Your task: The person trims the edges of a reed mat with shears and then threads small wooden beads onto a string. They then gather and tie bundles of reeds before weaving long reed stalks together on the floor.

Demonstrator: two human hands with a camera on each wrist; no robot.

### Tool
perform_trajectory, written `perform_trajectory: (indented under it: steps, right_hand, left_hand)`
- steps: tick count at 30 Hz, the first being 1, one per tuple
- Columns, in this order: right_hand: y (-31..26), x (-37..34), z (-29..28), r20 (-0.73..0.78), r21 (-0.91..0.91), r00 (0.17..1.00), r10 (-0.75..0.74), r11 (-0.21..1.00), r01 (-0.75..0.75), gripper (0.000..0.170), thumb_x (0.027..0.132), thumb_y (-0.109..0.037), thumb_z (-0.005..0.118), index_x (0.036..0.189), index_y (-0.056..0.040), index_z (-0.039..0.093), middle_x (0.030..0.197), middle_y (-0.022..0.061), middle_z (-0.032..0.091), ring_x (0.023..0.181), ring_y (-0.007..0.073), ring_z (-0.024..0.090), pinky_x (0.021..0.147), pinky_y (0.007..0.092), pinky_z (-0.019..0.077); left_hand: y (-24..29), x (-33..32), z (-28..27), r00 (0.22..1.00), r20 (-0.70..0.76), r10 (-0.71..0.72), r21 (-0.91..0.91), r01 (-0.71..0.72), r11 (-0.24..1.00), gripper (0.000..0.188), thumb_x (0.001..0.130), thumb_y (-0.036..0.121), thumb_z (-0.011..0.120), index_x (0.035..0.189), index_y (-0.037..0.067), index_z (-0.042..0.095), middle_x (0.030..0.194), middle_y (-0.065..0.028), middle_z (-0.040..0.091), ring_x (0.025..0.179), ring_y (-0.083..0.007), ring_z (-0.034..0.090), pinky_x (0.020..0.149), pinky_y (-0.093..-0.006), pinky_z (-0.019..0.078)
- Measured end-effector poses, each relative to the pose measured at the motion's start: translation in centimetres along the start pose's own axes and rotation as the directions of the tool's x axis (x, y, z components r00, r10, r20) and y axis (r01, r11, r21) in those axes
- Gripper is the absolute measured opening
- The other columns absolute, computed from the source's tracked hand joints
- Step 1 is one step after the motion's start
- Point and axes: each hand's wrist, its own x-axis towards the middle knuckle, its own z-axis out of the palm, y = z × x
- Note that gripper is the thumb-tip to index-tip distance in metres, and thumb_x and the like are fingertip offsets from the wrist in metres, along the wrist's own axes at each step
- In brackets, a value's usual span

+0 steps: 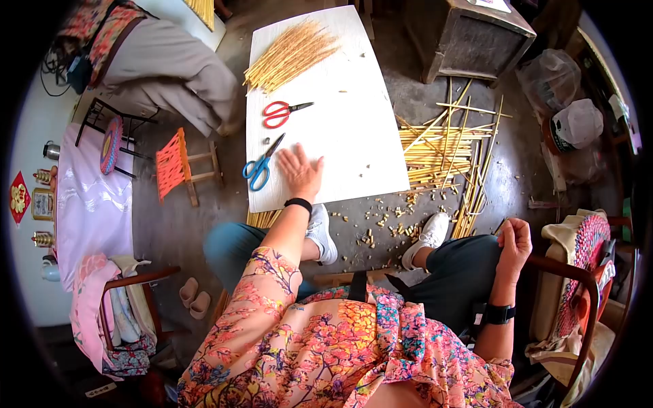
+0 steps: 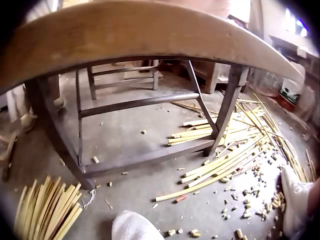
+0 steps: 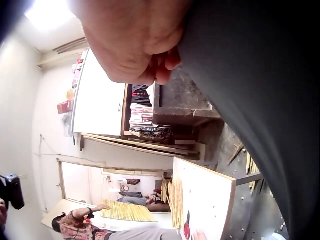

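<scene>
My left hand (image 1: 299,173) rests palm down with straight fingers on the white tabletop (image 1: 347,136), near its front edge. Just left of it lie blue-handled scissors (image 1: 266,159), blades pointing away. Farther back are red-handled scissors (image 1: 295,108), and beyond them a sheaf of dry stalks (image 1: 289,61) with feathery brown heads. Over my right knee, my right hand (image 1: 515,245) sits with fingers loosely curled; the right wrist view shows that hand (image 3: 135,45) against the dark trouser leg, holding nothing visible.
Long yellow stalks (image 1: 435,153) lie on the floor right of the table, with short cut pieces (image 1: 371,236) scattered around my shoes. Another stalk bundle (image 2: 47,210) is at the table's foot. An orange folding stool (image 1: 173,166) and a standing person (image 1: 170,64) are at left.
</scene>
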Motion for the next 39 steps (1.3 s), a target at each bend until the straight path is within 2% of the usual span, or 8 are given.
perform_trajectory:
  steps: [6,10,14,21,27,30,35,39]
  right_hand:
    - [-0.5,0.0,0.7,0.013,0.042,1.000,-0.002,0.999,0.002,0.003,0.085,-0.004,0.055,0.083,-0.0041,0.054,0.069,-0.0017,0.052,0.053,0.0024,0.043,0.048,0.0153,0.0330]
    - [-1.2,-0.1,1.0,0.003,0.028,1.000,0.011,1.000,-0.012,0.003,0.085,-0.004,0.055,0.083,-0.0040,0.054,0.069,-0.0015,0.051,0.053,0.0026,0.043,0.048,0.0155,0.0332]
    - [-1.5,-0.2,1.1,-0.003,0.023,0.999,0.048,0.999,-0.048,0.004,0.086,-0.005,0.054,0.082,-0.0054,0.054,0.067,-0.0031,0.050,0.053,0.0021,0.040,0.048,0.0156,0.0314]
    - [-1.7,0.0,0.6,0.003,0.019,0.995,0.096,0.995,-0.096,0.004,0.085,-0.003,0.055,0.082,-0.0036,0.052,0.067,-0.0011,0.050,0.054,0.0038,0.043,0.049,0.0162,0.0343]
    - [-2.0,0.3,0.6,-0.031,0.014,0.989,0.145,0.989,-0.145,0.004,0.085,-0.001,0.054,0.082,-0.0032,0.051,0.068,-0.0007,0.050,0.054,0.0041,0.043,0.049,0.0164,0.0341]
    - [-2.4,0.3,0.8,-0.038,0.000,0.982,0.188,0.982,-0.188,0.004,0.085,-0.001,0.054,0.082,-0.0033,0.051,0.069,0.0001,0.051,0.054,0.0038,0.043,0.049,0.0158,0.0339]
    - [-2.7,0.4,1.1,-0.062,-0.007,0.975,0.215,0.976,-0.216,0.004,0.084,-0.001,0.054,0.083,-0.0033,0.052,0.068,0.0005,0.052,0.053,0.0040,0.043,0.049,0.0156,0.0345]
    - [-2.8,0.6,1.4,-0.116,-0.055,0.964,0.241,0.967,-0.248,0.006,0.084,0.000,0.053,0.080,-0.0046,0.051,0.069,-0.0001,0.050,0.053,0.0035,0.040,0.049,0.0155,0.0323]
  left_hand:
    - [9.1,-1.3,-0.8,0.853,-0.056,0.520,-0.222,-0.518,0.826,0.083,0.083,0.061,0.036,0.138,0.001,0.019,0.143,-0.0266,0.009,0.134,-0.0393,0.006,0.108,-0.0489,0.0044]
    - [14.1,-7.4,-2.9,0.390,-0.069,0.918,-0.468,-0.825,0.316,0.079,0.084,0.059,0.037,0.138,0.004,0.019,0.143,-0.0195,0.016,0.134,-0.0343,0.012,0.108,-0.0462,0.0115]
    - [15.9,-7.4,-7.2,0.216,-0.197,0.956,-0.767,-0.642,-0.012,0.080,0.086,0.056,0.041,0.141,0.008,0.008,0.146,-0.0172,0.009,0.135,-0.0321,0.008,0.109,-0.0412,0.0106]
    - [11.0,15.2,-1.6,0.869,0.093,0.485,-0.551,-0.361,0.753,0.081,0.084,0.048,0.049,0.138,-0.002,0.014,0.140,-0.0301,0.013,0.132,-0.0398,0.011,0.108,-0.0413,0.0133]
    - [13.2,14.7,-0.5,0.745,0.319,0.587,-0.324,-0.496,0.806,0.087,0.083,0.058,0.043,0.139,0.000,0.010,0.142,-0.0285,0.007,0.134,-0.0384,0.006,0.109,-0.0398,0.0082]
    - [15.5,13.6,-2.2,0.510,0.132,0.850,-0.832,-0.409,0.375,0.086,0.084,0.059,0.041,0.140,0.003,0.007,0.144,-0.0240,0.005,0.134,-0.0371,0.002,0.109,-0.0396,0.0067]
    - [15.1,24.2,0.9,0.905,0.079,0.418,-0.464,-0.338,0.819,0.083,0.083,0.052,0.048,0.139,0.003,0.010,0.141,-0.0301,0.008,0.133,-0.0410,0.006,0.108,-0.0423,0.0101]
    - [15.0,28.8,4.4,0.927,0.097,0.361,-0.440,-0.285,0.851,0.085,0.083,0.056,0.045,0.140,0.004,0.009,0.141,-0.0294,0.008,0.133,-0.0413,0.005,0.108,-0.0451,0.0067]
